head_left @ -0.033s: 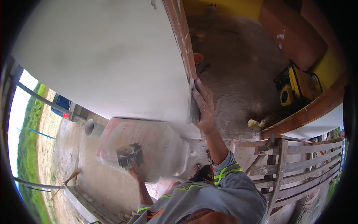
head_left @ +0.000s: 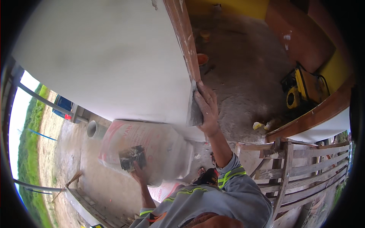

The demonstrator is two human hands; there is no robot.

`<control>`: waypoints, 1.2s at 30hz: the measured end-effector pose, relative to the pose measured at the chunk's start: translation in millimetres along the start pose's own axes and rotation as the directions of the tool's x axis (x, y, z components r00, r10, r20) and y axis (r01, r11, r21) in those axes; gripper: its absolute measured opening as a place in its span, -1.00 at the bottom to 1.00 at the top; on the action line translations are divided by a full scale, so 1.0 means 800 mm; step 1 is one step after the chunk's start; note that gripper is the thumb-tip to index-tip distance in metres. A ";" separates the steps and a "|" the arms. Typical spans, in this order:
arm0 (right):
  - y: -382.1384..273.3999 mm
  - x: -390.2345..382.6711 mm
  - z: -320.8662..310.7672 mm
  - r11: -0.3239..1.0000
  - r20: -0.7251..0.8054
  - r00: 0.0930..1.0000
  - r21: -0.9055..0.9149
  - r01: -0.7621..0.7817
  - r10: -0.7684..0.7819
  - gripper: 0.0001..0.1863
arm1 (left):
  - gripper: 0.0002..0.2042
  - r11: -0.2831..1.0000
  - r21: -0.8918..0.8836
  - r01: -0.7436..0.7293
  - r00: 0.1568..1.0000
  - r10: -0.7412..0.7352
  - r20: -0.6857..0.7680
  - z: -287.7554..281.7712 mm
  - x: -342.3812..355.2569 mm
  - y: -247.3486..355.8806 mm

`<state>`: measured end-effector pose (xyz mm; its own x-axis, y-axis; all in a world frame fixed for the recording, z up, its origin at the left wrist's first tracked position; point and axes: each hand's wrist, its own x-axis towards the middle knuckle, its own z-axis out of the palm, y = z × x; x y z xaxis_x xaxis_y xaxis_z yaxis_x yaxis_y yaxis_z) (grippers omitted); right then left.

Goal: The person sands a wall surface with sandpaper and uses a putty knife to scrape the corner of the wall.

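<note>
At the corner where the white wall point(head_left: 102, 57) meets a brown wooden frame point(head_left: 182, 34), my right hand point(head_left: 206, 108) grips a flat grey metal blade point(head_left: 194, 114), held against the wall's edge. Lower left, my left hand point(head_left: 137, 173) holds a dark square plate point(head_left: 128, 155) smeared with pale material, over large dusty printed sacks point(head_left: 129, 135) stacked against the wall. My sandaled feet show below between the sacks and the opening.
Beyond the frame is a dusty room floor point(head_left: 243, 49) with a yellow-black machine point(head_left: 300, 91) and orange container point(head_left: 202, 59). A slatted wooden structure point(head_left: 310, 169) stands lower right. Left are a grey pipe point(head_left: 96, 129), blue barrel point(head_left: 61, 104), railing and broom point(head_left: 70, 180).
My right hand and the blade have shifted very slightly, the blade's lower part moving a little to the left along the wall. My left hand looks unchanged.
</note>
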<state>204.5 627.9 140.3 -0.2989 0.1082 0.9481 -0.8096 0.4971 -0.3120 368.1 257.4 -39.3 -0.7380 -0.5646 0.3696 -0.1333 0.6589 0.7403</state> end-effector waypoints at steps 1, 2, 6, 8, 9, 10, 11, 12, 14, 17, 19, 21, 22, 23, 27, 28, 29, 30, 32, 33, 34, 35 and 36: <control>0.001 0.001 -0.002 0.999 0.017 0.999 -0.029 0.027 -0.027 -0.35 | -0.52 1.000 0.008 0.001 1.000 -0.001 -0.003 0.004 0.000 -0.010; -0.003 0.005 -0.001 1.000 0.013 1.000 -0.012 0.025 -0.025 -0.35 | -0.53 1.000 0.009 0.022 0.999 -0.022 -0.026 0.004 0.000 -0.030; -0.005 0.011 -0.007 0.999 0.058 0.998 -0.037 -0.005 0.007 -0.37 | -0.50 0.999 -0.019 -0.037 0.994 0.035 -0.101 0.011 0.002 -0.028; -0.005 0.015 -0.008 0.999 0.069 0.997 -0.035 -0.014 0.016 -0.39 | -0.53 0.994 0.009 0.113 0.993 -0.112 -0.022 0.001 0.000 -0.081; -0.002 0.014 -0.009 0.999 0.074 0.997 -0.048 -0.003 0.006 -0.40 | -0.51 0.966 0.039 0.256 0.964 -0.258 0.065 -0.001 0.002 -0.087; 0.000 0.014 -0.008 0.998 0.078 0.997 -0.061 0.009 -0.005 -0.41 | -0.51 0.966 0.041 0.256 0.964 -0.259 0.061 -0.001 0.002 -0.093; 0.000 0.014 -0.007 0.998 0.076 0.997 -0.056 0.009 -0.005 -0.41 | -0.52 0.967 0.026 0.252 0.966 -0.253 0.057 -0.001 0.002 -0.098; -0.001 0.013 -0.007 0.999 0.059 0.998 -0.042 -0.003 0.006 -0.43 | -0.52 0.969 0.010 0.249 0.967 -0.249 0.056 0.001 0.002 -0.092; -0.002 0.012 -0.007 1.000 0.042 0.999 -0.025 -0.015 0.016 -0.44 | -0.52 0.972 -0.006 0.236 0.970 -0.235 0.061 0.000 0.001 -0.079; -0.004 0.012 -0.011 0.999 0.042 0.999 -0.039 -0.020 0.021 -0.45 | -0.53 0.980 -0.016 0.198 0.978 -0.197 0.068 -0.003 -0.002 -0.030; -0.003 0.013 -0.010 1.000 0.032 0.999 -0.011 -0.007 0.008 -0.48 | -0.53 0.985 -0.008 0.173 0.984 -0.172 0.054 -0.003 -0.004 -0.007; -0.002 0.012 -0.008 1.000 0.026 1.000 -0.021 0.015 -0.015 -0.49 | -0.52 0.996 0.031 0.082 0.994 -0.080 -0.068 0.002 -0.005 0.011; -0.002 0.011 -0.007 0.999 0.021 0.999 -0.035 0.038 -0.038 -0.49 | -0.52 0.996 0.033 0.083 0.994 -0.081 -0.070 0.000 -0.005 0.019; -0.003 0.012 -0.007 0.999 0.022 0.999 -0.033 0.037 -0.037 -0.49 | -0.53 0.994 0.001 0.113 0.993 -0.113 -0.021 -0.003 -0.005 0.028; -0.009 0.018 -0.006 0.999 -0.004 1.000 -0.041 0.004 -0.005 -0.49 | -0.54 0.995 0.037 0.095 0.995 -0.094 -0.025 -0.002 -0.005 0.014; -0.009 0.019 -0.006 0.999 -0.007 1.000 -0.035 0.000 -0.001 -0.49 | -0.54 0.995 0.038 0.096 0.995 -0.095 -0.024 -0.001 -0.004 0.002; -0.011 0.024 -0.005 0.999 -0.006 1.000 -0.036 0.000 0.000 -0.49 | -0.54 0.997 0.058 0.060 0.997 -0.058 -0.044 0.000 -0.003 -0.005; -0.014 0.033 -0.006 0.999 -0.009 1.000 -0.038 0.014 -0.014 -0.47 | -0.53 0.997 0.078 0.025 0.998 -0.020 -0.063 0.000 -0.003 -0.012; -0.016 0.036 -0.005 0.999 -0.011 1.000 -0.038 0.026 -0.027 -0.46 | -0.52 0.993 0.013 0.116 0.993 -0.116 -0.005 -0.004 -0.003 -0.012; -0.016 0.037 -0.005 0.999 -0.012 1.000 -0.047 0.017 -0.017 -0.45 | -0.49 0.977 -0.049 0.206 0.977 -0.203 0.061 -0.005 -0.001 -0.008; -0.016 0.037 -0.005 0.998 -0.013 1.000 -0.055 0.008 -0.008 -0.43 | -0.49 0.978 -0.049 0.204 0.978 -0.201 0.063 -0.005 -0.002 -0.011; -0.017 0.031 -0.007 0.998 -0.015 1.000 -0.057 0.007 -0.008 -0.43 | -0.48 0.980 -0.010 0.200 0.979 -0.200 0.036 -0.003 -0.004 -0.019; -0.018 0.021 -0.008 0.999 0.012 1.000 -0.047 -0.027 0.028 -0.42 | -0.48 0.980 0.026 0.196 0.981 -0.196 0.001 -0.003 -0.005 -0.027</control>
<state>214.3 628.5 160.9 -0.3274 0.1120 0.9382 -0.7765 0.5339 -0.3347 375.2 244.4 -55.5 -0.6983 -0.6822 0.2165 -0.2924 0.5481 0.7836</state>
